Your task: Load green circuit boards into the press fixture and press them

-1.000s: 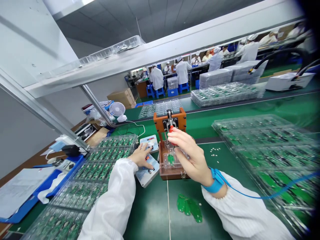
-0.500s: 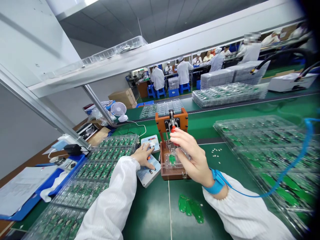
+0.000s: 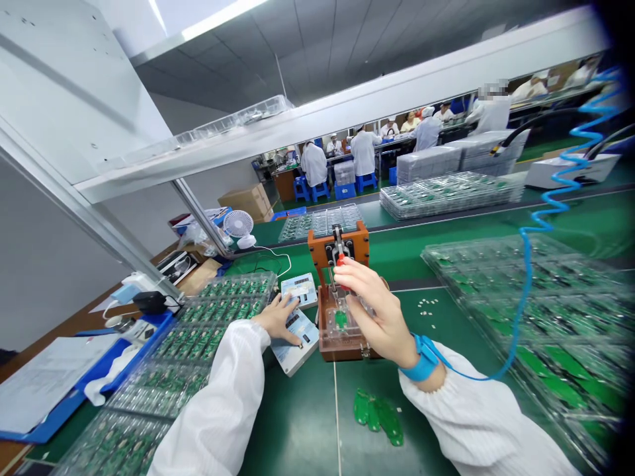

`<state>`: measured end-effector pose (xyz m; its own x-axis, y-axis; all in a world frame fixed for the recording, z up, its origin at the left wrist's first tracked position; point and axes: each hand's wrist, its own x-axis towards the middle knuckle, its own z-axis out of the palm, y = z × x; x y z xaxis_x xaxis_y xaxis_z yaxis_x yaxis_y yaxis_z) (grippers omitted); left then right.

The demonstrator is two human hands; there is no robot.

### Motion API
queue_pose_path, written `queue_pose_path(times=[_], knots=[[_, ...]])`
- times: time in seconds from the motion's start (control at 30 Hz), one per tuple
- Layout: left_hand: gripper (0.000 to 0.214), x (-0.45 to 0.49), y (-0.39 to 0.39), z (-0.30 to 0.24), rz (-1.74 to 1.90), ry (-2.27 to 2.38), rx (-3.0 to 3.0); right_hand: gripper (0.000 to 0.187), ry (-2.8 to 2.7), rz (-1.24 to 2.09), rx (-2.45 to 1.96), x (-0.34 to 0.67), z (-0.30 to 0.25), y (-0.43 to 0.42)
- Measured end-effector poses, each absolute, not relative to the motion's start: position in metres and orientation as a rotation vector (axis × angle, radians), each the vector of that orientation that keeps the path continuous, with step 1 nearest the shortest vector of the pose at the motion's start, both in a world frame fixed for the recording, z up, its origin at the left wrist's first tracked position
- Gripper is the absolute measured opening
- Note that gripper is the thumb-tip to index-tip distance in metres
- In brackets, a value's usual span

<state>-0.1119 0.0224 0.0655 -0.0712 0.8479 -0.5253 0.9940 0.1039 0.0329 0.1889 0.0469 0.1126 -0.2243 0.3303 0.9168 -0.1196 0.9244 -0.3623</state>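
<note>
the right hand (image 3: 374,307) is raised over the brown test fixture (image 3: 342,324), its fingers curled around the red-tipped lever (image 3: 340,259) that stands up from the fixture's orange upper block (image 3: 338,243). the grip looks closed on the lever handle, thumb side toward the camera. a small green circuit board (image 3: 340,318) sits in the clear nest at the base of the fixture, just under that hand.

the left hand (image 3: 280,317) lies flat, fingers spread, on the white meter box (image 3: 296,340) just left of the fixture; it grasps nothing, the fingertips (image 3: 297,338) pressing on the box face. a second white unit (image 3: 299,289) sits right behind it, touching or nearly so.

a blue wrist strap (image 3: 421,357) circles the right wrist, and its coiled blue cord (image 3: 526,264) arcs up and away to the right. both arms wear white sleeves.

on the green mat (image 3: 292,423) in front of the fixture lie a few loose green boards (image 3: 377,413). clear trays of green boards (image 3: 208,317) run along the left, and another stack of trays (image 3: 536,297) fills the right side. farther back a small white fan (image 3: 239,225) stands beside a cardboard box (image 3: 248,198). a blue tray with papers (image 3: 44,390) sits at the far left. people in white coats (image 3: 363,151) work at benches in the background, well apart from this station.
</note>
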Motion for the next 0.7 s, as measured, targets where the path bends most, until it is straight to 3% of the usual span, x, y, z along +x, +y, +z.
queue_pose_path(times=[0.7], knots=[[0.149, -0.1043, 0.0267, 0.0722, -0.542, 1.971, 1.761, 0.055, -1.739, 0.406, -0.151, 0.1873, 0.1133, 0.0478]])
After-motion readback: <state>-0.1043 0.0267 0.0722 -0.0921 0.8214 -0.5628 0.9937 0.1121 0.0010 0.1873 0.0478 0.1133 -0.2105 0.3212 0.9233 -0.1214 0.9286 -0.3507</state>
